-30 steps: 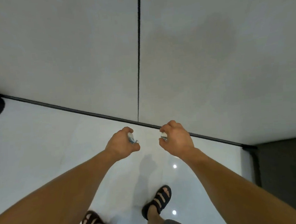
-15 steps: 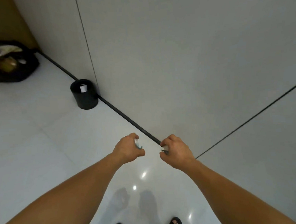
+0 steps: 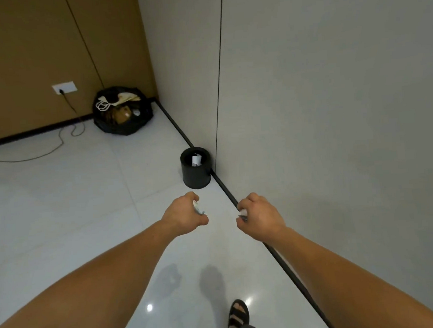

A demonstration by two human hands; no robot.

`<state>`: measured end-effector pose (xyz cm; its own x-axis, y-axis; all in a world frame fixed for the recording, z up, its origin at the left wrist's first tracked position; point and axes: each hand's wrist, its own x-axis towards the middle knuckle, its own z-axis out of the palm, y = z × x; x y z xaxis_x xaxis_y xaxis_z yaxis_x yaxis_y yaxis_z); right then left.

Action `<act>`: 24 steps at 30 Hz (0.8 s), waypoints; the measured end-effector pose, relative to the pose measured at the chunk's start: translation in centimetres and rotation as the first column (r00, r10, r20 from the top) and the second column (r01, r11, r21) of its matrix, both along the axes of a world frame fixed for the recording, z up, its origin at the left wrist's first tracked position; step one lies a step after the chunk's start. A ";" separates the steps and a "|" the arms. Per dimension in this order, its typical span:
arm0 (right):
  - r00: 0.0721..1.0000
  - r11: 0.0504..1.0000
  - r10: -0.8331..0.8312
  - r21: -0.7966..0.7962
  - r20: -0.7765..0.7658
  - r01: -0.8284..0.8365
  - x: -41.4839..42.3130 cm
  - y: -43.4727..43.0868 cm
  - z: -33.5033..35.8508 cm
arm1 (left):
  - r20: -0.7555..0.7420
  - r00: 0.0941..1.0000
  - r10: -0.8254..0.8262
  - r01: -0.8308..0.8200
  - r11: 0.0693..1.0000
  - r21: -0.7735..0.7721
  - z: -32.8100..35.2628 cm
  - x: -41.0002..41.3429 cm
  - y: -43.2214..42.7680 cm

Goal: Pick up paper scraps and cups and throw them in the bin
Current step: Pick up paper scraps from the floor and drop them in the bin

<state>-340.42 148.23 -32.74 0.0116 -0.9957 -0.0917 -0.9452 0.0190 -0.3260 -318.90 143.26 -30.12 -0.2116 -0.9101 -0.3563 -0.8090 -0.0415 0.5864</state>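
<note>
the left hand [image 3: 184,214] is squeezing a paper scrap [image 3: 197,208], and the right hand [image 3: 258,216] is squeezing a second scrap [image 3: 242,212]. the black bin [image 3: 196,170] is sitting just ahead of both hands. next they are likely needing to reach over it and let go.

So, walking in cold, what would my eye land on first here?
Two bare arms reach forward at centre, the left hand and right hand each with a small pale paper scrap in its grip. Just ahead, a round black bin stands on the white floor against the grey wall, white paper already inside. In the far corner sits a bulging black rubbish bag.
</note>
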 end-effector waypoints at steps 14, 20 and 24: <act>0.983 0.982 0.185 0.021 0.002 -0.185 3.2 -23.9 -0.5 | -0.024 0.978 0.208 -0.209 0.978 -0.013 -0.8 3.8 -20.2; 0.992 0.990 0.127 0.059 -0.014 -0.126 6.2 -34.8 -1.2 | -0.069 0.983 0.168 -0.167 0.986 0.009 -2.0 7.2 -31.9; 0.998 0.996 0.060 0.068 0.002 -0.060 8.1 -40.8 -1.3 | -0.072 0.996 0.047 -0.045 0.999 0.026 -2.1 8.4 -38.6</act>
<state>-332.34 107.43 -34.02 0.0715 -0.9847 -0.1590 -0.9453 -0.0160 -0.3259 -310.49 104.70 -32.22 -0.1957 -0.9109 -0.3632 -0.7611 -0.0925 0.6421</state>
